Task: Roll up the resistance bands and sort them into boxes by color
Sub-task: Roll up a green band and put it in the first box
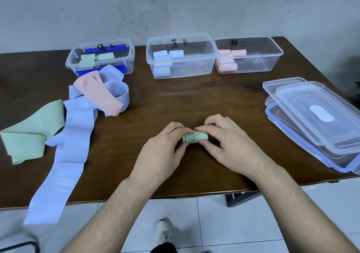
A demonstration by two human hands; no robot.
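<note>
Your hands, left (163, 149) and right (224, 143), pinch a fully rolled green band (195, 137); next, drop it in the green box (100, 57).

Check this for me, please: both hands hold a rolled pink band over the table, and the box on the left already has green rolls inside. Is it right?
Not quite. In the head view, the rolled band gripped between the left hand and the right hand is green, not pink. The rest stands: it is over the table, and the left box already has green rolls inside.
</note>
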